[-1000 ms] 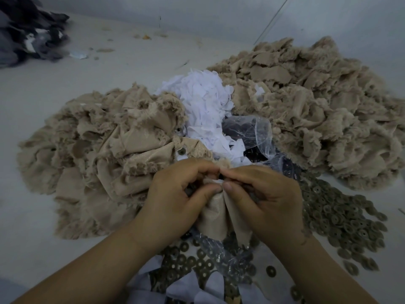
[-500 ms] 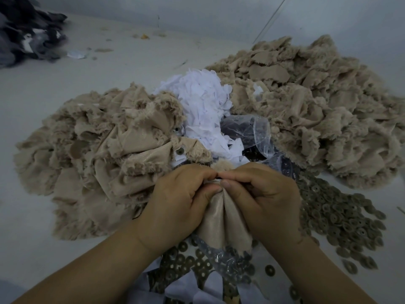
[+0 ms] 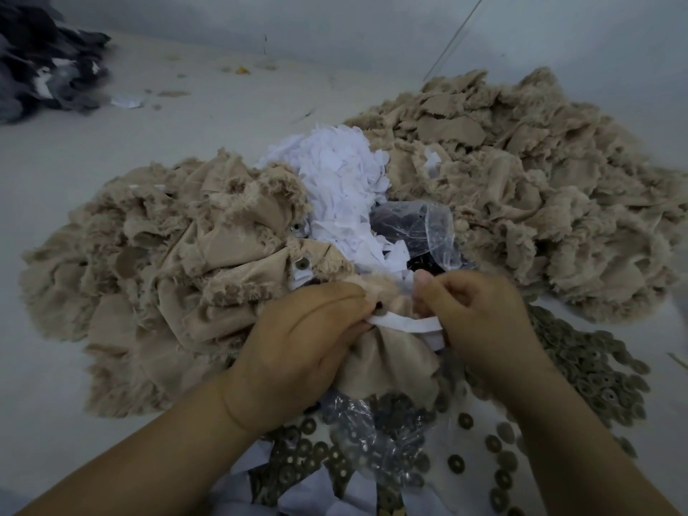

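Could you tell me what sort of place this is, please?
Likely a garment workshop's hand-assembly area: heaps of frayed beige fabric pieces, a pile of white patches, and scattered metal snap rings.

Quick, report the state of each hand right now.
Left hand: closed, pinching the frayed beige fabric piece and one end of the narrow white fabric strip.
Right hand: closed, pinching the strip's other end.
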`<state>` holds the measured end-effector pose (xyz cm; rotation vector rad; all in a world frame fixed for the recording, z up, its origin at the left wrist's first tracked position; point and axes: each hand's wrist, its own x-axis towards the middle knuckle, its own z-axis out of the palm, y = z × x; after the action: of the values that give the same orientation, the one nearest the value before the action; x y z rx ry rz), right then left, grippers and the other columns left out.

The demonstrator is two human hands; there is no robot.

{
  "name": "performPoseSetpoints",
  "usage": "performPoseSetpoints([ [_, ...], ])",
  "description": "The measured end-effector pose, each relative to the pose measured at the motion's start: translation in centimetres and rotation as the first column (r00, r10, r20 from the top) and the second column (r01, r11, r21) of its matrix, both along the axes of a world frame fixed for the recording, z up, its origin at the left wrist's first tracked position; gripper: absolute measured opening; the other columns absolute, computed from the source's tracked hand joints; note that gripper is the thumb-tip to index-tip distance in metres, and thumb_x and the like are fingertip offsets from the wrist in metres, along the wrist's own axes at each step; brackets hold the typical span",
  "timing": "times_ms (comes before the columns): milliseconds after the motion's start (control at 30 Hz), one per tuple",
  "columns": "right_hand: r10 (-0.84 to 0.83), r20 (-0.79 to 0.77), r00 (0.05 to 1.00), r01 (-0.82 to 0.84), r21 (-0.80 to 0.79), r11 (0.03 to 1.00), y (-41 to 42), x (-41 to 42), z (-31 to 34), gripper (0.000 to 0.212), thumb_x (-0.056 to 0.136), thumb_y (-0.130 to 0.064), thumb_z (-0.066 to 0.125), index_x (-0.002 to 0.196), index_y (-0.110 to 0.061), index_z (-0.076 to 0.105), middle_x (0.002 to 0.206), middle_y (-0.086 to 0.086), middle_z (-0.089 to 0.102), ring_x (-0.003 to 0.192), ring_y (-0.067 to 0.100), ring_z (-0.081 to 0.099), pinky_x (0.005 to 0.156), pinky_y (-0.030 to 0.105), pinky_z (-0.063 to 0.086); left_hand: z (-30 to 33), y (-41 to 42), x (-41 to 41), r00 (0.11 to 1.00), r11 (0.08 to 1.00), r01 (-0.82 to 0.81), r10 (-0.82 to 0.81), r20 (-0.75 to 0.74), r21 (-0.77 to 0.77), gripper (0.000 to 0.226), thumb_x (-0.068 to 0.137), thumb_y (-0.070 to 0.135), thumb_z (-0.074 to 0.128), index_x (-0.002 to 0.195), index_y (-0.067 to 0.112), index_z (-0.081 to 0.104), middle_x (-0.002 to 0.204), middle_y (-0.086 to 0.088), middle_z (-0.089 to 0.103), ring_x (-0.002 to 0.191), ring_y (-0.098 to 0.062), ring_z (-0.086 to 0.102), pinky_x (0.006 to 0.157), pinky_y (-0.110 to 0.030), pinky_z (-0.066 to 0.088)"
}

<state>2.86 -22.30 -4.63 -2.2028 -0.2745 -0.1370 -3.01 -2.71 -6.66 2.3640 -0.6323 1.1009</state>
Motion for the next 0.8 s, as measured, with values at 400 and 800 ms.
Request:
performPoseSetpoints([
  [400, 0.571, -0.536, 0.621, 0.067, 0.763, 0.643, 0.7, -1.0, 1.1, 0.047, 0.084, -0.022, 0.061, 0.116, 0.013, 0.062, 0.118, 0.031, 0.066, 0.100, 0.038, 0.066, 0.093, 0.045, 0.053, 0.4, -0.6, -1.0, 0.990, 0.983, 0.129, -0.136, -0.042, -0.127, 0.017, 0.081, -0.006, 0.057, 0.085, -0.008, 0.074, 0.099, -0.017, 0.070, 0.098, -0.015, 0.065, 0.094, -0.019, 0.050],
  [800, 0.577, -0.425, 0.698, 0.106, 0.857, 0.504, 1.6, -1.8, 0.8, 0.046, 0.078, -0.002, 0.062, 0.119, 0.018, 0.054, 0.119, 0.039, 0.061, 0.105, 0.047, 0.063, 0.099, 0.055, 0.050, 2.3, -2.4, -0.2, 0.824, 0.771, -0.173, -0.227, -0.519, -0.613, 0.049, 0.077, 0.042, 0.069, 0.070, -0.004, 0.055, 0.062, -0.020, 0.051, 0.054, -0.033, 0.049, 0.048, -0.049, 0.046],
])
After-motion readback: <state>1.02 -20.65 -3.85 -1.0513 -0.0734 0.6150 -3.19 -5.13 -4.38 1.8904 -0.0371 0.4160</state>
